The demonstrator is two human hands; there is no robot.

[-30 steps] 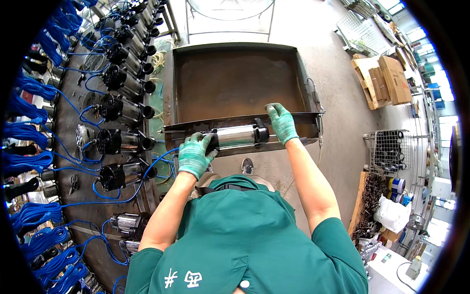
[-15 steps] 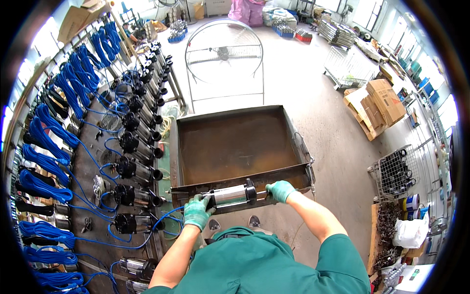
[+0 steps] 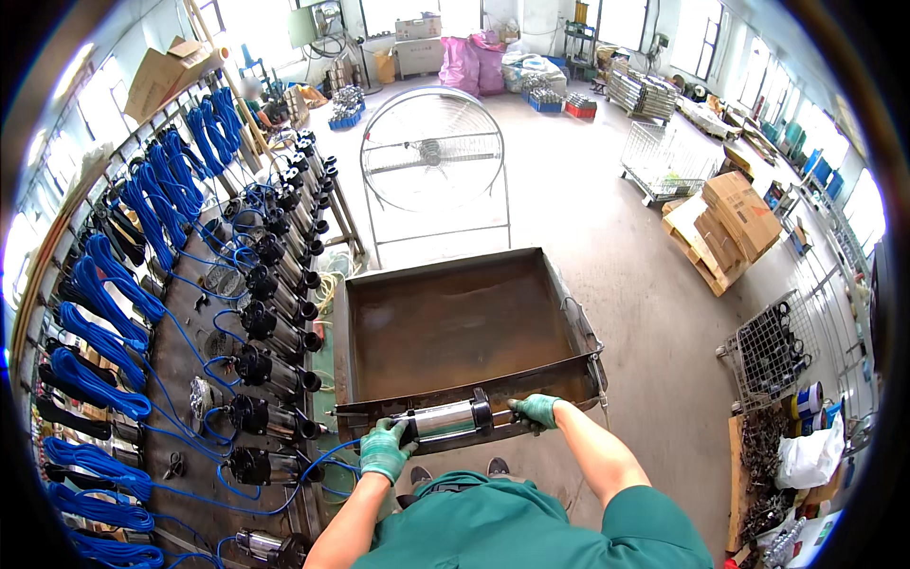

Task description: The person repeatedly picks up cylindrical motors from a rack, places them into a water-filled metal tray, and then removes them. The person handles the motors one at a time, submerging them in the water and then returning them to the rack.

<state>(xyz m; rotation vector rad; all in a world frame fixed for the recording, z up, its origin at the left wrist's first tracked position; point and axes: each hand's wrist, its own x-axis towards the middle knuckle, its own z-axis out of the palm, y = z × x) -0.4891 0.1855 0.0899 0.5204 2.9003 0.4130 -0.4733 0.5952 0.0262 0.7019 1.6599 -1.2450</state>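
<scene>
A steel-cylindered submersible pump (image 3: 444, 420) with black ends lies sideways over the front ledge of a metal water tank (image 3: 343, 332). My left hand (image 3: 384, 449), in a green glove, is closed around its left black end, where a blue cable (image 3: 332, 453) leads off to the left. At the right end, a short shaft sticks out past the black collar. My gloved right hand (image 3: 537, 412) has its fingers curled at that shaft; the fingertips are partly hidden. Brownish water (image 3: 464, 332) fills the tank behind the pump.
At left, a bench (image 3: 190, 327) bears a row of similar pumps (image 3: 270, 370) and coiled blue cables (image 3: 104, 365). A large round fan (image 3: 431, 152) stands beyond the tank. Cardboard boxes (image 3: 744, 213) on a pallet and a wire cart (image 3: 773, 351) are at right.
The whole view has tilted, so the tank and bench sit lower in the picture. My right hand has come slightly closer to the pump's collar. My left hand keeps its hold.
</scene>
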